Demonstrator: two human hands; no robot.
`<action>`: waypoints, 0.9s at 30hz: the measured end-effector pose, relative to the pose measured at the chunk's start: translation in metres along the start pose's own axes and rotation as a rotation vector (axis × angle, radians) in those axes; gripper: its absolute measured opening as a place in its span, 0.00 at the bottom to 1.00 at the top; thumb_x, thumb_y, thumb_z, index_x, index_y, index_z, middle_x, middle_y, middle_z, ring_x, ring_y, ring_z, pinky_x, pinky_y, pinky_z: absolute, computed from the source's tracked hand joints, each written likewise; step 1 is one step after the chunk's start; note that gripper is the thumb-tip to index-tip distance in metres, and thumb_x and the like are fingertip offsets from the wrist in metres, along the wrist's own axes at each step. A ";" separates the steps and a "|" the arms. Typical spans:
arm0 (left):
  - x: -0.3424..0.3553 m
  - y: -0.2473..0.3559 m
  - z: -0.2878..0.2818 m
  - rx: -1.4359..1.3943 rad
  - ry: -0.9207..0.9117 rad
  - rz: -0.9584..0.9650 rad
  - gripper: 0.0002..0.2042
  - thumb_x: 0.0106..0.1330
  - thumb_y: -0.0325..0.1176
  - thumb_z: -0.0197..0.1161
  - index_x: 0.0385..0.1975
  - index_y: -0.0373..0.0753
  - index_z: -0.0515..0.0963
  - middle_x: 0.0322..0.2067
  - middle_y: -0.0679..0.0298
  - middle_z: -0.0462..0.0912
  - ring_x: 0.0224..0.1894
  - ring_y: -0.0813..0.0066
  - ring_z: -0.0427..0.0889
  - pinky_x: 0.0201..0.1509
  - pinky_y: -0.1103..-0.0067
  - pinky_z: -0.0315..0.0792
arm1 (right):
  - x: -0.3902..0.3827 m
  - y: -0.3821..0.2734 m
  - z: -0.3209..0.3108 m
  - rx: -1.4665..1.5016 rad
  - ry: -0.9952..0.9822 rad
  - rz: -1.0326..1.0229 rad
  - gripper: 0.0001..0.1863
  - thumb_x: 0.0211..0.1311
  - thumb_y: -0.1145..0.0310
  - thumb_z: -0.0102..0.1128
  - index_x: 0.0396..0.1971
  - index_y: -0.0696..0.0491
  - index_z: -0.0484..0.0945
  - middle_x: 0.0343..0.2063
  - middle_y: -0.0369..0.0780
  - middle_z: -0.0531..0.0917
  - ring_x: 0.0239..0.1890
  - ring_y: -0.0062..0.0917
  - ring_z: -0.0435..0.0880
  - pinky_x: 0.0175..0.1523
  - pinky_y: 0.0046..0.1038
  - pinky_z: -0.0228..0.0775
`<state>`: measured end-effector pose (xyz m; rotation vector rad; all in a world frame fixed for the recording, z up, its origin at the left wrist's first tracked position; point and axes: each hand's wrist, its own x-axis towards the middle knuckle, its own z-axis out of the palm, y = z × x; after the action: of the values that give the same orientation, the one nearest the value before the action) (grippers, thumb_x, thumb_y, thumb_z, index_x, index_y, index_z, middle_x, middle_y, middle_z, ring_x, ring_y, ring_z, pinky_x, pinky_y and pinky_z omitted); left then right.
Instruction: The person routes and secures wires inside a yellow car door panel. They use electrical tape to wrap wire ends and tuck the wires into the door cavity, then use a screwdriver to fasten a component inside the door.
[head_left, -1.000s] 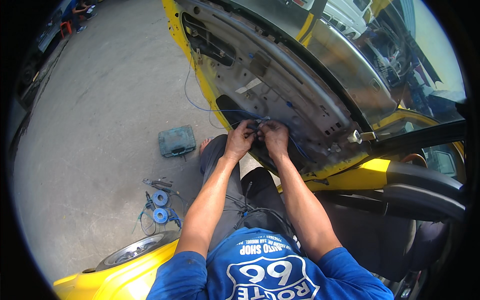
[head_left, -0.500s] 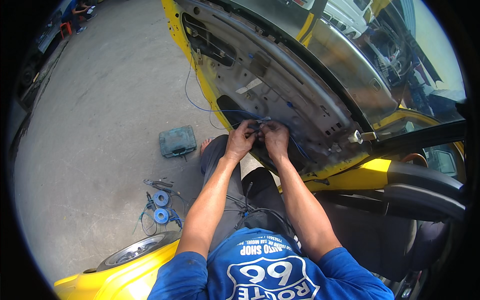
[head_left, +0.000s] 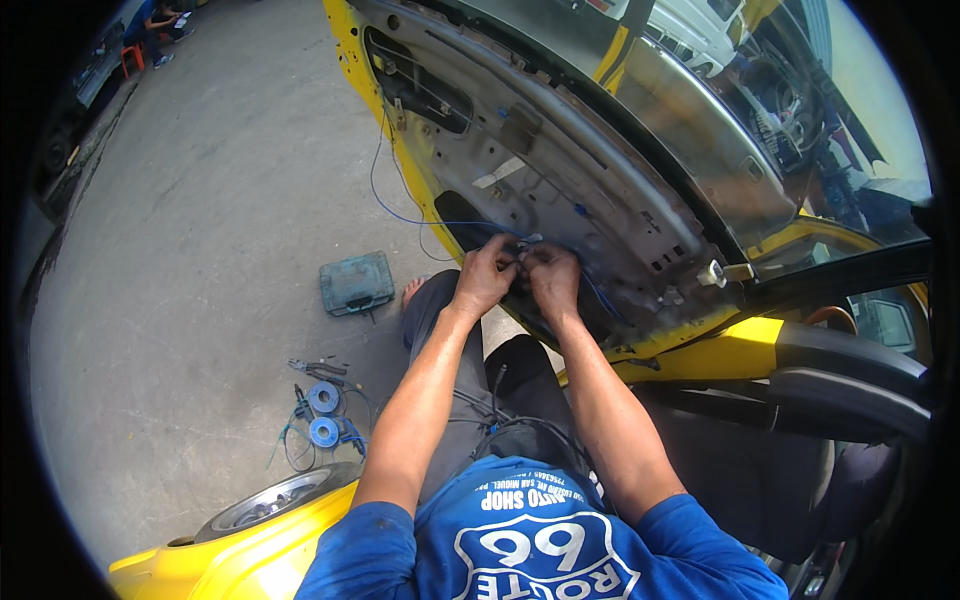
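My left hand (head_left: 484, 277) and my right hand (head_left: 551, 279) meet fingertip to fingertip at the lower part of a stripped car door (head_left: 455, 165). Both are closed in a pinch on thin wire, its exact ends hidden by the fingers. A blue wire (head_left: 403, 216) loops out from the door's yellow edge and runs back to just above my fingers. Close beyond the fingertips sits a small pale connector (head_left: 533, 238). More blue wire (head_left: 601, 296) lies against the door right of my right hand.
On the concrete floor to the left lie a teal tool case (head_left: 357, 283), pliers (head_left: 318, 369), and two blue tape or solder rolls (head_left: 323, 398) among cables. A wheel (head_left: 270, 503) and yellow bodywork (head_left: 230, 540) stand lower left. A person (head_left: 155, 30) sits far left.
My fingers have shifted slightly and drawn closer together at the wire. The door and the things on the floor stay where they were.
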<state>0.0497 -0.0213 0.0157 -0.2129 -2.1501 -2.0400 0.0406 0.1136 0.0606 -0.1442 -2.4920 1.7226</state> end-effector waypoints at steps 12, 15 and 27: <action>0.004 -0.018 -0.004 -0.361 -0.071 -0.202 0.19 0.64 0.18 0.67 0.55 0.30 0.74 0.35 0.59 0.88 0.39 0.76 0.86 0.47 0.81 0.79 | -0.004 -0.016 -0.001 0.079 -0.110 0.149 0.06 0.64 0.75 0.64 0.36 0.62 0.86 0.24 0.37 0.85 0.23 0.18 0.79 0.25 0.22 0.72; 0.005 -0.019 0.002 -0.501 -0.019 -0.232 0.19 0.64 0.18 0.67 0.55 0.30 0.74 0.34 0.61 0.87 0.39 0.77 0.85 0.47 0.81 0.78 | -0.001 -0.015 -0.002 0.155 -0.127 0.176 0.05 0.65 0.76 0.63 0.35 0.60 0.86 0.25 0.36 0.85 0.23 0.18 0.80 0.25 0.23 0.72; 0.005 -0.022 0.000 -0.631 0.023 -0.311 0.20 0.63 0.20 0.67 0.56 0.32 0.75 0.36 0.60 0.88 0.40 0.74 0.86 0.48 0.80 0.77 | -0.016 -0.005 -0.003 0.032 -0.038 0.037 0.12 0.62 0.74 0.66 0.44 0.62 0.86 0.26 0.40 0.87 0.26 0.20 0.84 0.30 0.25 0.76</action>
<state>0.0400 -0.0230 -0.0047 0.0778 -1.5308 -2.8294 0.0563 0.1121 0.0655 -0.1565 -2.5021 1.7956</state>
